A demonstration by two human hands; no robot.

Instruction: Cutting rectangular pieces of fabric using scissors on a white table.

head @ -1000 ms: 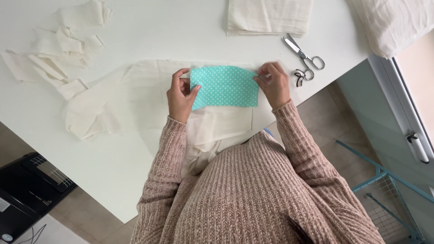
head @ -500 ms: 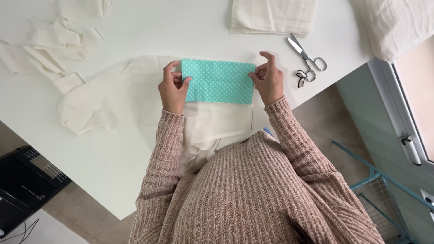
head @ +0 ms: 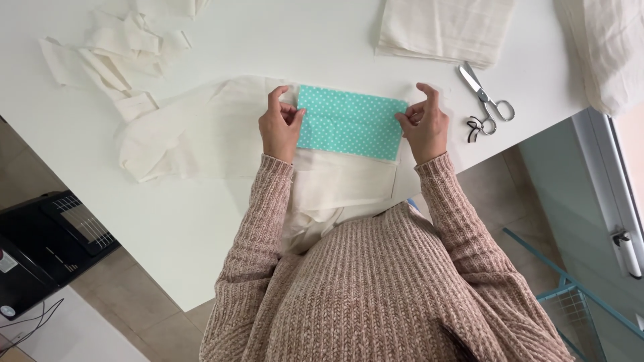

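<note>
surface: I see a white table point(head: 201, 221) from above, tiled floor below its edge; window frame at right
teal cloth: rectangle of teal fabric with white dots point(head: 351, 123) lies flat near the table's front edge, on top of a larger cream fabric point(head: 194, 131); cream fabric also hangs off the edge toward the person's lap
left hand: left hand point(head: 280, 127) pinches the teal cloth's left short edge, fingers closed on it, thumb on top
right hand: right hand point(head: 424, 124) pinches the right short edge the same way, closed on the cloth; the piece sits stretched between both hands
scissors: metal scissors point(head: 486, 100) lie shut on the table just right of the right hand, not touching it
other cloth: folded cream stack point(head: 443, 27) at the far edge; heap of cream scraps point(head: 114, 53) far left; more cream fabric point(head: 607, 47) at the right corner
sleeves: pink-brown knit sweater point(head: 376, 288)
floor: black device point(head: 47, 241) lower left
</note>
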